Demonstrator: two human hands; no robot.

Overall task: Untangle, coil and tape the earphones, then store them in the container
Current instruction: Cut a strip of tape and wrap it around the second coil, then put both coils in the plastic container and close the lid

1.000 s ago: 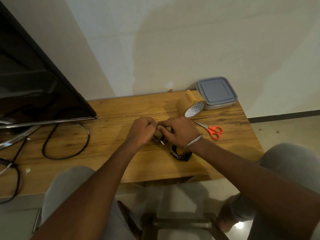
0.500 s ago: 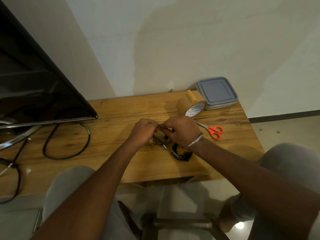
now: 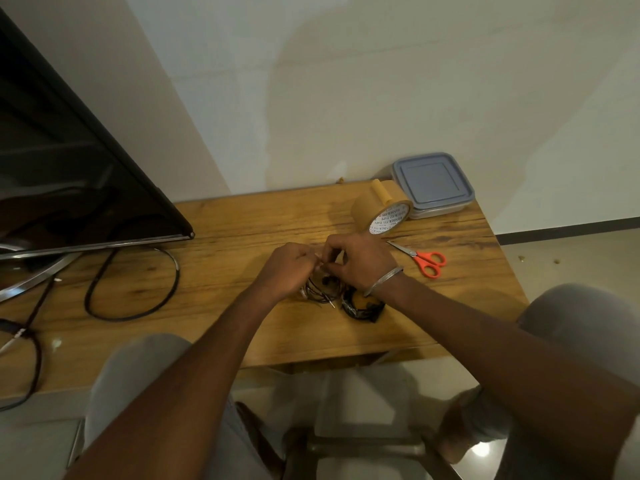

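Over the middle of the table [image 3: 225,244], the left hand [image 3: 291,268] and right hand [image 3: 360,261] each pinch the earphones [image 3: 320,294], which hang in a loose bunch. A hard pull could tighten the tangle, or the wire could slip free.

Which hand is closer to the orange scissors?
Right. The right hand sits just left of the scissors, not touching; the left hand is farther away, beyond the right one. Both pinch the earphones.
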